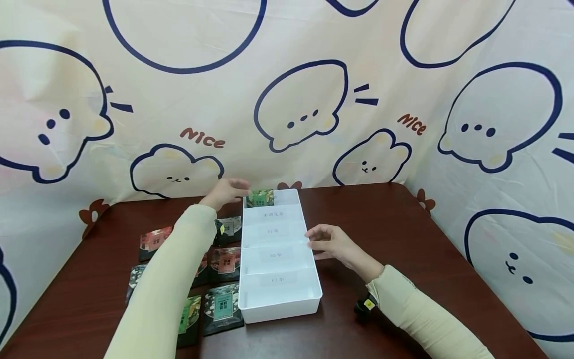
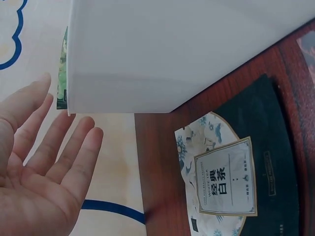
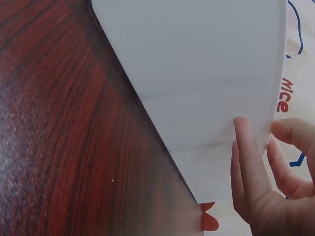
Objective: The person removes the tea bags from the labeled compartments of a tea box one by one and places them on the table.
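Broadly, the dark worktop (image 1: 403, 229) carries a white tray (image 1: 280, 299) with labelled sections, their print too small to read. Dark packets (image 1: 222, 304) lie left, partly hidden by a sleeve. Right hand (image 1: 334, 243) touches the tray's side, fingers relaxed; left hand (image 1: 226, 192), spread, hovers beside a green packet (image 1: 260, 198) in the far section.

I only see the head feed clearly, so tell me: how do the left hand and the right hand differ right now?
The left hand reaches to the far end of the white tray, beside the green packet lying in the farthest compartment; the right hand sits at the tray's right wall, about midway along. The left hand's fingers are straight and spread, touching nothing; the right hand's fingers touch the wall. Neither has a grip on anything.
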